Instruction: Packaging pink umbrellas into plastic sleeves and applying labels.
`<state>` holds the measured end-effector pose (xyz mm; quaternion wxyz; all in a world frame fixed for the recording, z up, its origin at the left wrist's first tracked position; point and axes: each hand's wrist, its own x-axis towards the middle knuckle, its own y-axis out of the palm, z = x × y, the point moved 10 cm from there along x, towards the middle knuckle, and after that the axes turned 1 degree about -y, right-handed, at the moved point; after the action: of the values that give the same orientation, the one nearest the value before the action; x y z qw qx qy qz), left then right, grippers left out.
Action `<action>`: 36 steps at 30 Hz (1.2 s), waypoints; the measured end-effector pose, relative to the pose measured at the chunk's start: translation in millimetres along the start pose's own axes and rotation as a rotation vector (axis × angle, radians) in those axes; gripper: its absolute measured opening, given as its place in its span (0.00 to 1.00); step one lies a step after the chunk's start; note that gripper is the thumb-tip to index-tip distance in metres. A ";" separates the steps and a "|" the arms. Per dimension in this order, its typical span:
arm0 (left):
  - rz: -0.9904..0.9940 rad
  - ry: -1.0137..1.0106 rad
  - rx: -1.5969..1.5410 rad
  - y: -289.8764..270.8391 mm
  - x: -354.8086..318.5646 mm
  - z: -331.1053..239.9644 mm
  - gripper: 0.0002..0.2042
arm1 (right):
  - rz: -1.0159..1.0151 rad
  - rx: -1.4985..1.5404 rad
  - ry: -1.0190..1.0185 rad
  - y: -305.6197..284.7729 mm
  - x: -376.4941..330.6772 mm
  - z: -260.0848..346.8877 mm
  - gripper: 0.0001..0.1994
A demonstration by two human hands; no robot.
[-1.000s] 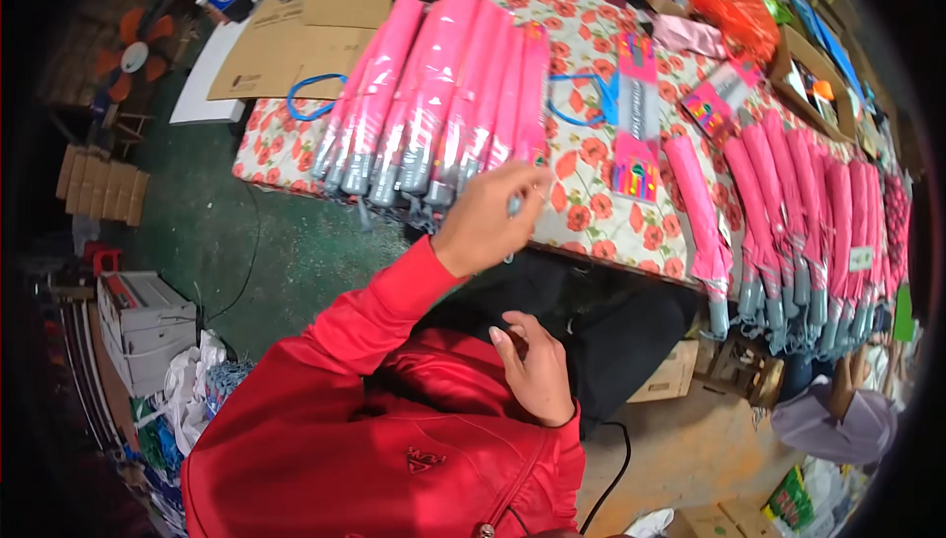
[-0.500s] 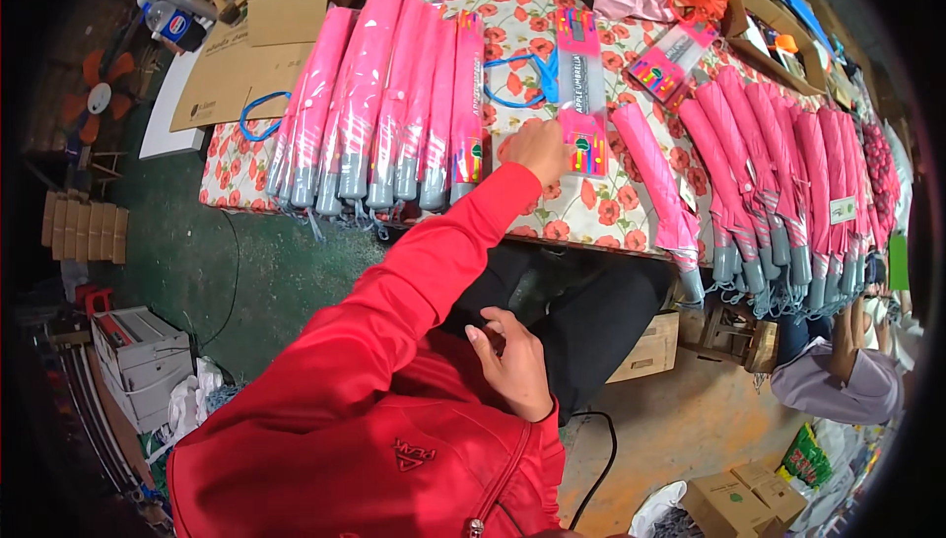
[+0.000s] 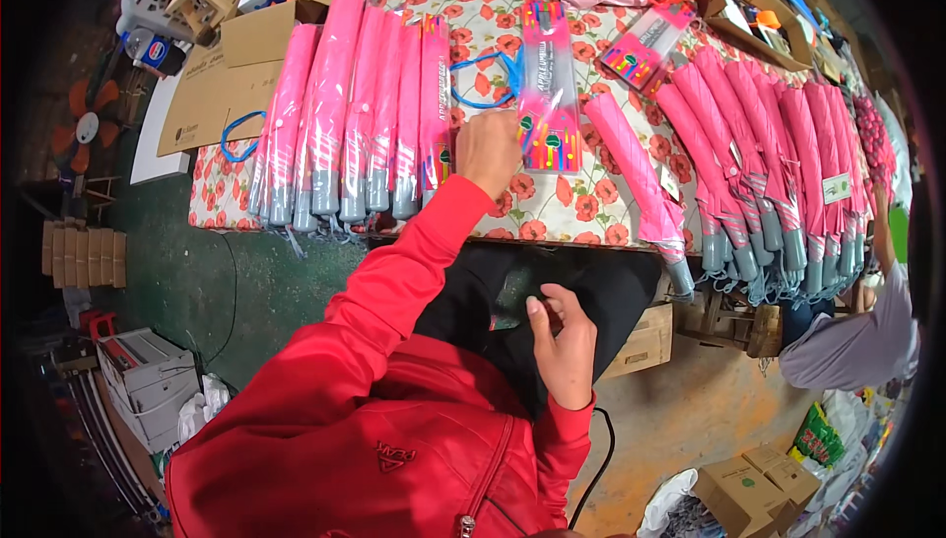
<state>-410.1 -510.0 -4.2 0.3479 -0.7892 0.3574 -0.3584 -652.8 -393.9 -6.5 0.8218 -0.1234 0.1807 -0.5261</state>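
Observation:
My left hand (image 3: pixel 490 152) is over the table with its fingers curled. It meets the left edge of a flat printed clear plastic sleeve (image 3: pixel 549 85), and the fingertips are mostly hidden. Close on its left lies a row of pink folded umbrellas (image 3: pixel 330 104) in clear wrappers, grey handles toward me. My right hand (image 3: pixel 569 349) hovers above my lap, thumb and fingers loosely bent and apart, with nothing in it. To the right of the sleeve, a single pink umbrella (image 3: pixel 636 178) lies slanted, its handle past the table edge.
More pink umbrellas (image 3: pixel 749 159) crowd the table's right side. A blue strap loop (image 3: pixel 488 80) and another printed sleeve (image 3: pixel 645 45) lie farther back. An opened cardboard box (image 3: pixel 222 95) is at the left. Another person's sleeve (image 3: pixel 852 336) shows at the right.
My left hand has shifted slightly left, and the sleeve's left side now looks displaced, with two layers visible. My right hand has moved to the right. The view has shifted a little.

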 end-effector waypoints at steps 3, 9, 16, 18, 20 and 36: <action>0.024 -0.197 -0.395 3.5 0.1 19.6 0.06 | -0.053 -0.011 -0.008 -12.0 7.5 -0.8 0.12; 0.336 -0.534 -0.882 46.1 -9.8 35.6 0.04 | -0.110 -0.014 -0.006 -23.3 12.0 -9.5 0.12; 0.081 -0.160 -0.451 18.3 2.4 28.6 0.04 | -0.167 -0.047 -0.005 -39.2 22.9 -13.1 0.12; -0.053 -0.017 -0.233 -4.0 3.6 15.0 0.05 | -0.220 -0.044 -0.020 -46.2 25.5 -16.6 0.12; -0.123 0.055 -0.124 -15.7 3.7 6.7 0.05 | -0.246 -0.042 -0.030 -49.4 25.4 -19.3 0.12; 0.717 -0.644 -1.669 42.8 1.9 10.9 0.17 | -0.091 -0.020 0.042 -29.2 16.6 -23.0 0.11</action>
<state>-413.7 -529.9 -43.6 -0.1550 -0.6868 0.6044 0.3727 -680.3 -421.4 -18.6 0.7917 -0.1287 0.1972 -0.5637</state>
